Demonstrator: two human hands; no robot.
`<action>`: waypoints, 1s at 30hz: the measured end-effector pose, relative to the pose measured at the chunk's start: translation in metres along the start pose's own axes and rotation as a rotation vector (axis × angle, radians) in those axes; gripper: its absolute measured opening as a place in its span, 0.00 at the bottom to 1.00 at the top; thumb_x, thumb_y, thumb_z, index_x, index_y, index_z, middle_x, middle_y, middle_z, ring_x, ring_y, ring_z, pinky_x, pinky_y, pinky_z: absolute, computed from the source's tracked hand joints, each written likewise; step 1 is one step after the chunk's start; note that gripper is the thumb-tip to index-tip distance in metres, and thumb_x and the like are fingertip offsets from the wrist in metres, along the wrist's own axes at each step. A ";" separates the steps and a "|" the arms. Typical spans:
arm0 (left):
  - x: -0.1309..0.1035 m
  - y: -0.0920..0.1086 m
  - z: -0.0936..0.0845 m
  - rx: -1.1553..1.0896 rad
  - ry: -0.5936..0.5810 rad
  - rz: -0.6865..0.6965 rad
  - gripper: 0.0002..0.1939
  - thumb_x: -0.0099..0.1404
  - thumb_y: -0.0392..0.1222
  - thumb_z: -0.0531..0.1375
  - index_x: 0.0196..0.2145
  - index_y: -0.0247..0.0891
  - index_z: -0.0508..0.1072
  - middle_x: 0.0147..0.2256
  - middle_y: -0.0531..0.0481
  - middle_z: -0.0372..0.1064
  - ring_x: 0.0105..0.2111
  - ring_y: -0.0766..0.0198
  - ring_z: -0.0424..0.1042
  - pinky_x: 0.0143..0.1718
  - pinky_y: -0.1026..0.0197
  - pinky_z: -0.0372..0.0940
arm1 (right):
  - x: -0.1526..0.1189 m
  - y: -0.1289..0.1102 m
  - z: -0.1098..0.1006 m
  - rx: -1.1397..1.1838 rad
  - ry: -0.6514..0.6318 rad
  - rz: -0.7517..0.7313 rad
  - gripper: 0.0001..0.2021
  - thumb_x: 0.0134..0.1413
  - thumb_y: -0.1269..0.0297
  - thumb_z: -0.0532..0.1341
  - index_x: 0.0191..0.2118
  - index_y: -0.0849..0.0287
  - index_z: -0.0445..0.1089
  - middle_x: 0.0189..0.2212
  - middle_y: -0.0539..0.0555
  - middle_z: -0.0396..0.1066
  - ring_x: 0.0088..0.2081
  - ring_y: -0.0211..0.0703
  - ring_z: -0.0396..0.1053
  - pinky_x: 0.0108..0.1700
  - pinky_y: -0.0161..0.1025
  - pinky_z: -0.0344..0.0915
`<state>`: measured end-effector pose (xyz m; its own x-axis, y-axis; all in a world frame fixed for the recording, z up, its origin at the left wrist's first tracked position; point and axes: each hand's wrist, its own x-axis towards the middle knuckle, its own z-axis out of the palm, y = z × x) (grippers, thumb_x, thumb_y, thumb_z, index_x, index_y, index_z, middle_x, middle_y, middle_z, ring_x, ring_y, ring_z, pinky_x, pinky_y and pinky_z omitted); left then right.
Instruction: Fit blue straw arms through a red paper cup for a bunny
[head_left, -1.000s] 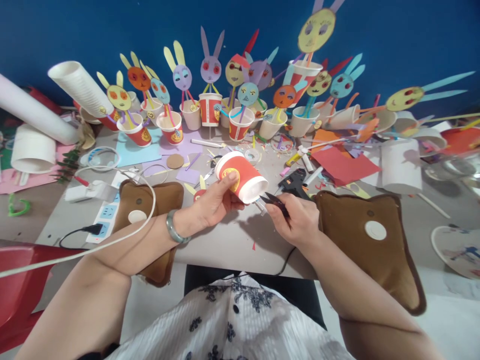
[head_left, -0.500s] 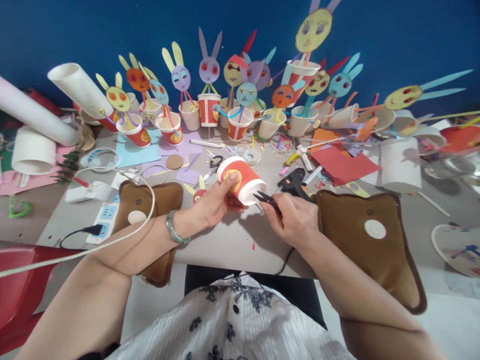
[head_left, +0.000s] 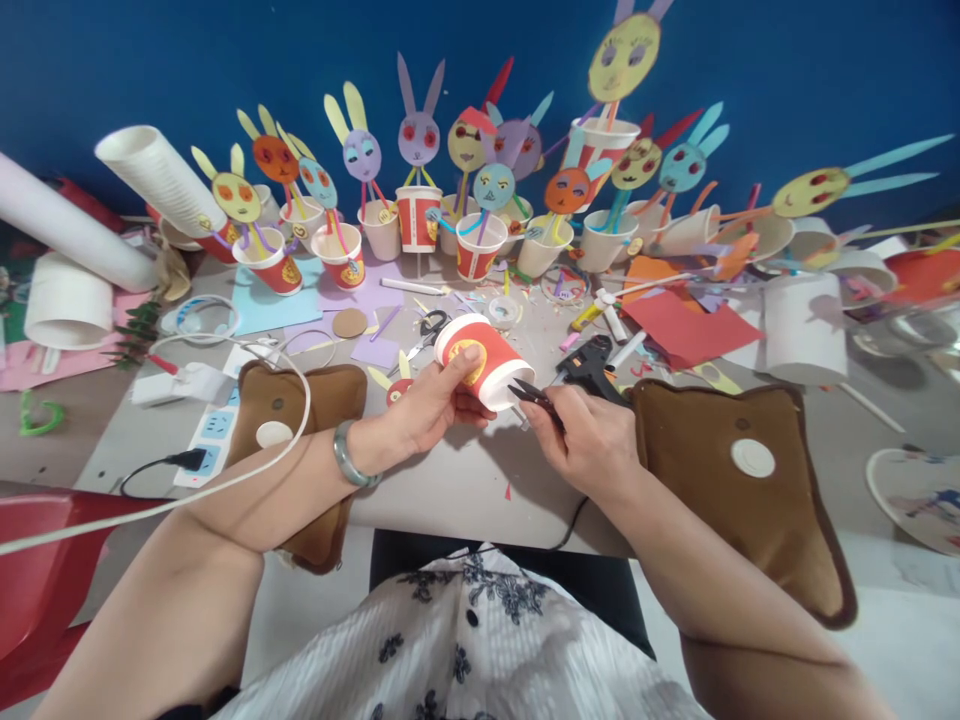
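Gripping a red-and-white paper cup [head_left: 499, 357], the left hand [head_left: 442, 408] has its thumb pressed on the yellow emblem and its fingers curled beneath, the cup lying tilted with one white end turned toward the right hand [head_left: 589, 432]. And here's that right hand, closed around a dark pointed tool [head_left: 534, 394], the tip right up at the cup's white end; whether it touches or pierces, I can't tell. Just behind the left grip sits a bracelet [head_left: 348, 455] on the wrist. Right beside the left fingers, a small red rabbit face [head_left: 400, 390] lies on the grey table [head_left: 472, 490]. Just past the right grip, there's a black glue gun [head_left: 592, 365], and out to that hand's right, a brown cushion [head_left: 727, 530] with a white disc. A second brown pad [head_left: 300, 400] lies left of the left hand, with a power strip [head_left: 214, 430] beyond it. Ahead of the cup, black-handled scissors [head_left: 433, 322] and a tape roll [head_left: 503, 312]; farther off to the right, red paper [head_left: 701, 330]. Beyond all that, a colourful line of rabbit figures [head_left: 418, 140] stands in cups, before the blue wall [head_left: 315, 40].
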<state>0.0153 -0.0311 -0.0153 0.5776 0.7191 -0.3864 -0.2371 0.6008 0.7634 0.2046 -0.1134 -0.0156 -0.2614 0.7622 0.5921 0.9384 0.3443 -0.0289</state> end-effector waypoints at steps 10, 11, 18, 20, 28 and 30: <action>-0.001 0.002 0.000 0.024 0.014 -0.075 0.30 0.58 0.68 0.67 0.33 0.34 0.73 0.23 0.49 0.74 0.20 0.66 0.74 0.21 0.67 0.68 | 0.001 0.002 -0.004 -0.100 -0.002 -0.075 0.16 0.71 0.59 0.56 0.30 0.58 0.68 0.20 0.50 0.68 0.22 0.37 0.62 0.28 0.36 0.54; -0.001 0.002 0.001 0.024 0.012 -0.078 0.30 0.58 0.68 0.67 0.34 0.34 0.73 0.23 0.50 0.74 0.20 0.66 0.74 0.22 0.67 0.69 | 0.001 0.002 -0.005 -0.102 -0.002 -0.080 0.16 0.71 0.59 0.57 0.30 0.58 0.68 0.20 0.50 0.68 0.22 0.37 0.62 0.28 0.36 0.54; -0.001 0.003 0.001 0.035 0.039 -0.105 0.30 0.59 0.68 0.66 0.34 0.34 0.73 0.23 0.49 0.74 0.20 0.67 0.74 0.22 0.67 0.68 | 0.003 0.001 -0.005 -0.148 0.023 -0.113 0.17 0.71 0.59 0.57 0.28 0.58 0.68 0.20 0.49 0.67 0.21 0.36 0.62 0.28 0.36 0.54; -0.001 0.003 0.001 0.036 0.049 -0.117 0.29 0.60 0.68 0.66 0.33 0.33 0.73 0.23 0.49 0.74 0.20 0.66 0.74 0.22 0.67 0.68 | 0.002 0.001 -0.005 -0.159 0.018 -0.118 0.18 0.72 0.59 0.56 0.28 0.58 0.68 0.19 0.49 0.67 0.21 0.36 0.62 0.27 0.36 0.54; -0.002 0.006 0.004 0.030 0.074 -0.151 0.28 0.61 0.66 0.66 0.32 0.33 0.72 0.21 0.50 0.72 0.20 0.65 0.74 0.21 0.67 0.68 | 0.000 0.002 -0.005 -0.146 -0.010 -0.115 0.19 0.72 0.59 0.55 0.27 0.58 0.67 0.19 0.49 0.66 0.21 0.35 0.61 0.26 0.37 0.52; -0.003 0.006 0.004 0.031 0.073 -0.151 0.28 0.61 0.65 0.66 0.32 0.33 0.72 0.21 0.50 0.72 0.19 0.66 0.73 0.21 0.67 0.68 | 0.000 0.002 -0.005 -0.150 0.009 -0.121 0.19 0.72 0.59 0.56 0.27 0.58 0.67 0.18 0.49 0.65 0.20 0.35 0.61 0.26 0.36 0.52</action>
<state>0.0157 -0.0306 -0.0073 0.5461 0.6454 -0.5341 -0.1270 0.6939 0.7087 0.2075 -0.1159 -0.0117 -0.3727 0.7149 0.5916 0.9237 0.3468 0.1628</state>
